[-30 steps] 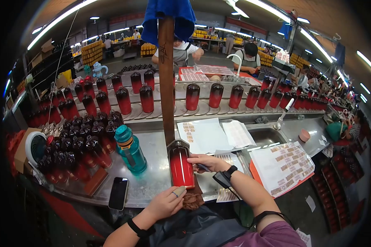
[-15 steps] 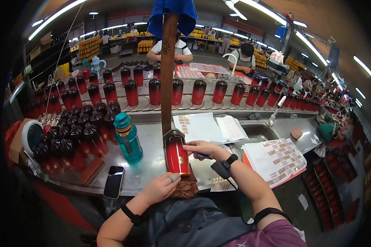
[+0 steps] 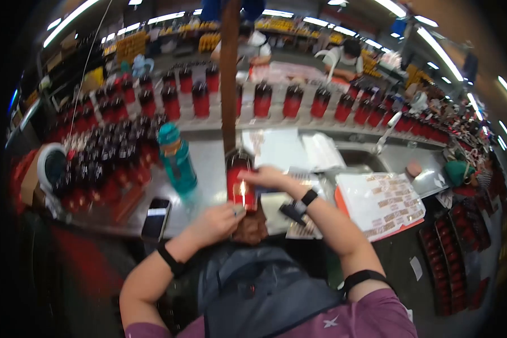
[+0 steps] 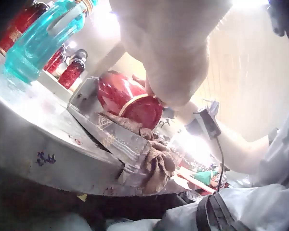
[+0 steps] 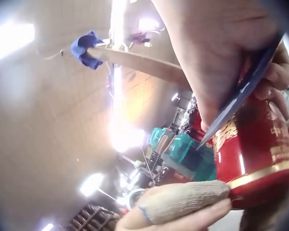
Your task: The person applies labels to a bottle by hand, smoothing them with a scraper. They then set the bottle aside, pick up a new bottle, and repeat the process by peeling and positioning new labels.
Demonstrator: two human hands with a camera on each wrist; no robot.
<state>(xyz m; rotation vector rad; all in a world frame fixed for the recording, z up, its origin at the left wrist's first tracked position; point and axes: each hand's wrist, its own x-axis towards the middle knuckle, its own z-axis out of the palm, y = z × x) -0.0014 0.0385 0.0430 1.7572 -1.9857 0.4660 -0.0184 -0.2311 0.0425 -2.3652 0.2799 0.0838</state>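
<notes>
Maybe the dark pointed tool (image 5: pixel 235 102) the right hand (image 3: pixel 269 178) gripped could slip, scratching the shiny red bottle (image 5: pixel 254 144) the left hand (image 3: pixel 215 223) touched.

Beyond both hands, a wooden post (image 3: pixel 229 84) is blocking the straight way forward. Left of it, bare worktop (image 3: pixel 207 163) is giving the left hand (image 3: pixel 218 221) a passage, with a teal flask (image 3: pixel 178 163) bounding its far side. A dark pointed tool (image 5: pixel 241 96) is jutting from the right hand (image 3: pixel 266 178). Beyond that hand, flat papers (image 3: pixel 274 149) are leaving room above them; farther right, a faucet (image 3: pixel 388 133) is standing up.
</notes>
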